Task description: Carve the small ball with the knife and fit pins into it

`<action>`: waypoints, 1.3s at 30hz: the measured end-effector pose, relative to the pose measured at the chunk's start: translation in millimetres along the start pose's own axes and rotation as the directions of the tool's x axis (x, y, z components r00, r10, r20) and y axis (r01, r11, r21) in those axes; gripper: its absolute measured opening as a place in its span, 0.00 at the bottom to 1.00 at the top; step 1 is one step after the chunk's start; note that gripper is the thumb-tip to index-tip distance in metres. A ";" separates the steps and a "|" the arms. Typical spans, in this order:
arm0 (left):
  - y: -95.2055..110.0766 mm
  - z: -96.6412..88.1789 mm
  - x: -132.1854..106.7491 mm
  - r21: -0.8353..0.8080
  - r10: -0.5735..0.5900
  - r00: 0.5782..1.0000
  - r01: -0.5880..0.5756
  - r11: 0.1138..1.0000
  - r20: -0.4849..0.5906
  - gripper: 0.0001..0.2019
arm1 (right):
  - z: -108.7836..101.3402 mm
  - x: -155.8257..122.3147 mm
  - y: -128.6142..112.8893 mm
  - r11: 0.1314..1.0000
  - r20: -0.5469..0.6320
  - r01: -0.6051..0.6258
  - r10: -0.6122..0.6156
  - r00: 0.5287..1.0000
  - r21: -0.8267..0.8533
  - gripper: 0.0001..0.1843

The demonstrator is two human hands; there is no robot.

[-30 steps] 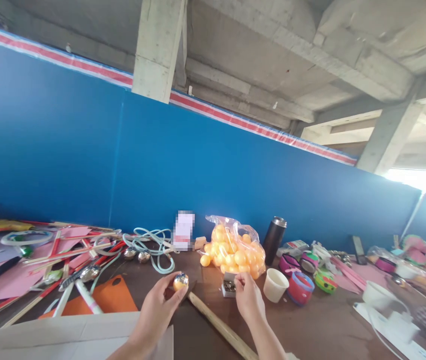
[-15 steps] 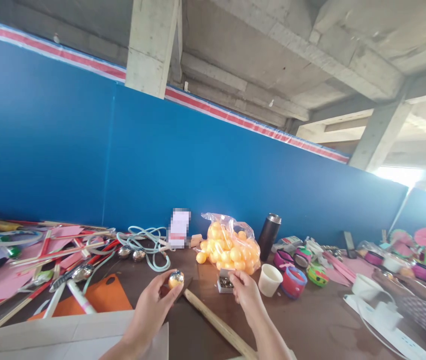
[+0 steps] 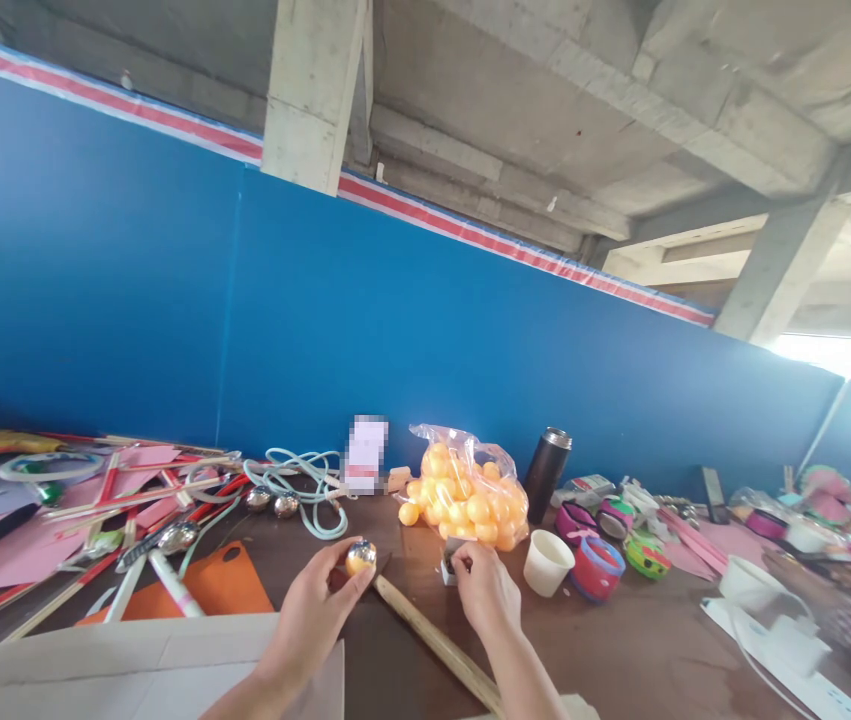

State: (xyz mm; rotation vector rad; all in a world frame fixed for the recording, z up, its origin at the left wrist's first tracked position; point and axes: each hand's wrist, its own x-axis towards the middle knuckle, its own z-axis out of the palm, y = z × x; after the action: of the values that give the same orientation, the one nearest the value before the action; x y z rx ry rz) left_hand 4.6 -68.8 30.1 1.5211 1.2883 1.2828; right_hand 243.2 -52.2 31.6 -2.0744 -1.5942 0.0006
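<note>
My left hand [image 3: 320, 605] holds a shiny ball [image 3: 360, 557] between thumb and fingers; its top is silver and its lower part orange. A small grey box [image 3: 449, 572] stands on the table in front of my right hand [image 3: 486, 590]. The right fingers are pinched together at the box and cover most of its opening, so what they hold is hidden. Between my hands lies a wooden stick [image 3: 432, 640] with a dark, pointed piece by its far end. Behind the box sits a clear plastic bag of orange balls [image 3: 462, 500], with one loose orange ball [image 3: 408, 514] beside it.
A cream cup [image 3: 548, 563], red-blue cup [image 3: 596, 570] and black bottle [image 3: 547, 475] stand to the right. A white power strip [image 3: 762, 660] lies farther right, near another person's arm [image 3: 815, 590]. Cardboard [image 3: 170, 670], an orange sheet [image 3: 222, 585] and a pale cord [image 3: 312, 475] lie left.
My right fingers have moved over the small box and now hide the metal bits that showed inside it. My left hand keeps the shiny ball. The whole view has shifted slightly.
</note>
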 end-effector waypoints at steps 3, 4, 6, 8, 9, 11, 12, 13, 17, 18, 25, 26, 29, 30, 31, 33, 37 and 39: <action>0.2 -0.8 -0.4 -0.008 0.001 1.000 -0.001 1.000 -0.005 0.24 | -0.1 -0.2 0.5 0.999 0.005 0.003 -0.003 1.000 -0.048 0.08; 0.3 -1.0 -0.6 -0.009 0.003 1.000 -0.003 1.000 -0.004 0.24 | -0.1 -0.3 0.6 0.998 0.009 0.002 -0.001 1.000 -0.062 0.08; 0.3 -1.1 -1.1 -0.013 0.004 1.000 -0.004 1.000 0.001 0.23 | -0.5 -0.3 0.2 0.997 0.019 0.000 0.002 1.000 -0.083 0.08; 0.1 -0.6 -1.3 -0.018 -0.002 1.000 0.002 1.000 0.007 0.23 | -1.1 -0.2 -0.6 0.995 0.023 -0.003 0.006 1.000 -0.097 0.09; 0.0 -0.3 -1.3 -0.018 -0.007 1.000 0.007 1.000 0.006 0.24 | -1.6 -0.1 -0.9 0.995 0.023 -0.004 0.007 1.000 -0.100 0.09; 0.1 0.4 -0.9 -0.014 -0.012 1.000 0.012 1.000 0.001 0.24 | -2.4 -0.2 -1.2 0.995 0.022 -0.002 0.004 1.000 -0.102 0.09; 0.3 0.6 -0.7 -0.011 -0.010 1.000 0.010 1.000 -0.002 0.24 | -2.7 -0.3 -1.3 0.995 0.024 0.001 0.002 1.000 -0.101 0.08; 0.6 0.6 -0.6 -0.008 -0.007 1.000 0.007 1.000 -0.002 0.24 | -2.8 -0.4 -1.4 0.995 0.027 0.004 -0.001 1.000 -0.101 0.08; 2.5 -0.2 -1.2 0.003 0.004 1.000 -0.004 1.000 -0.006 0.23 | -2.7 -1.2 -2.7 0.995 0.035 0.006 -0.003 0.999 -0.095 0.07; 3.0 -0.4 -1.5 0.003 0.004 1.000 -0.004 1.000 -0.006 0.23 | -2.7 -1.4 -3.3 0.996 0.034 0.006 -0.003 0.999 -0.090 0.07; 5.0 -0.5 -2.7 -0.041 0.000 1.000 0.000 0.999 -0.011 0.24 | -5.8 -0.2 -5.0 0.999 0.001 -0.029 0.029 1.000 0.017 0.08; 5.5 -0.5 -2.7 -0.050 -0.006 1.000 0.005 0.999 -0.010 0.24 | -6.0 0.7 -4.3 0.998 -0.006 -0.038 0.038 0.999 0.048 0.08; 7.5 -0.6 -3.0 -0.071 -0.019 1.000 0.018 0.997 -0.017 0.24 | -5.3 3.3 -1.1 0.983 0.002 -0.047 0.047 0.999 0.178 0.09; 8.1 -0.6 -3.1 -0.074 -0.018 1.000 0.016 0.997 -0.023 0.24 | -4.6 4.1 0.4 0.972 0.012 -0.047 0.045 0.999 0.229 0.10; 8.4 -0.6 -3.1 -0.073 -0.016 0.999 0.013 0.997 -0.030 0.24 | -3.6 4.9 2.0 0.959 0.022 -0.047 0.043 0.999 0.278 0.10; 8.2 -0.5 -3.1 -0.062 -0.009 0.999 0.007 0.998 -0.035 0.24 | -1.2 6.3 5.5 0.931 0.033 -0.052 0.043 0.999 0.361 0.11; 5.5 -0.2 -2.7 -0.032 -0.007 1.000 0.007 0.999 -0.006 0.24 | 2.6 8.0 12.0 0.876 0.017 -0.052 0.050 0.999 0.479 0.10; 4.2 -0.1 -2.3 -0.038 -0.014 1.000 0.014 0.999 0.000 0.24 | 2.8 7.8 13.0 0.842 0.016 -0.048 0.046 0.999 0.538 0.11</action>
State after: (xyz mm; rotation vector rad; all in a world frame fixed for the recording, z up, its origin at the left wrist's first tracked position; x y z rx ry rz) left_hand 5.5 -71.9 33.6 1.4836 1.2658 1.2912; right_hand 256.5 -46.4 26.4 -1.6625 -1.3430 0.4241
